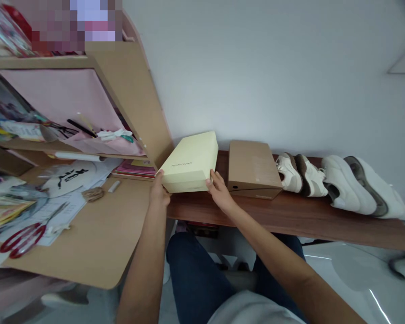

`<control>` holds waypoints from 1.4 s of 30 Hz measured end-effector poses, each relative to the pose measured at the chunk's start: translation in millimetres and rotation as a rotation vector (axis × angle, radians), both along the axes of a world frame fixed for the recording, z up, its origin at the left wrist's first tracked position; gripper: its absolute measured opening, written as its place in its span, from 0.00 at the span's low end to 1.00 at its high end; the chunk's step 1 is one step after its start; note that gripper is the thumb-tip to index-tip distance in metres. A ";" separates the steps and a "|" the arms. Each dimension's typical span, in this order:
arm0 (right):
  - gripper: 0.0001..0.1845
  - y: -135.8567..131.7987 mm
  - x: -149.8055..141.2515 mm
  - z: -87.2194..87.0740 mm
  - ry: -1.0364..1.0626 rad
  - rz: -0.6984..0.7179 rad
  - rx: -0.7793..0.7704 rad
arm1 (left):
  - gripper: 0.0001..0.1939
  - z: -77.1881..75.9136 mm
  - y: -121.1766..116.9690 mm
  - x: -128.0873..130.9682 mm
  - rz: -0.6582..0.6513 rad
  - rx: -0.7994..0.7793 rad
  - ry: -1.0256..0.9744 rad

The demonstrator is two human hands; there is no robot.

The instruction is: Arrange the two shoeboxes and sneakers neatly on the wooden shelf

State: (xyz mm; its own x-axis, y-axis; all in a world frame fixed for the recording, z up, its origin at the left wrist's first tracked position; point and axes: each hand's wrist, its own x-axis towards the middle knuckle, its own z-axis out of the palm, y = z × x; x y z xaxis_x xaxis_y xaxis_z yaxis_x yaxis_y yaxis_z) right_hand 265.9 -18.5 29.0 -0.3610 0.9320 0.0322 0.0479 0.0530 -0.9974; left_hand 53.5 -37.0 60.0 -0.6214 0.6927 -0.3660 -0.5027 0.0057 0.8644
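A pale yellow shoebox (189,155) with dark lettering on its lid is held between my two hands at the left end of a dark wooden shelf (195,209). My left hand (159,189) grips its near left corner, and my right hand (219,191) grips its near right corner, fingers at the side. The box's near end looks slightly tilted; whether its underside touches the shelf is hidden. Just right of my right hand stands a brown cardboard box (251,166), closed.
White-and-brown shoes (290,173) and larger white sneakers (351,184) line the shelf's right part. To the left, a desk (111,229) carries red-handled scissors (23,240), papers and a twine bundle (92,194). The desk's upright side panel (128,90) rises beside the shoebox. A wall stands behind.
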 end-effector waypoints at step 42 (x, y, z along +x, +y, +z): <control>0.30 49.2 222.5 42.5 -0.257 -0.370 0.236 | 0.22 -2.7 10.8 174.3 -0.375 0.238 0.418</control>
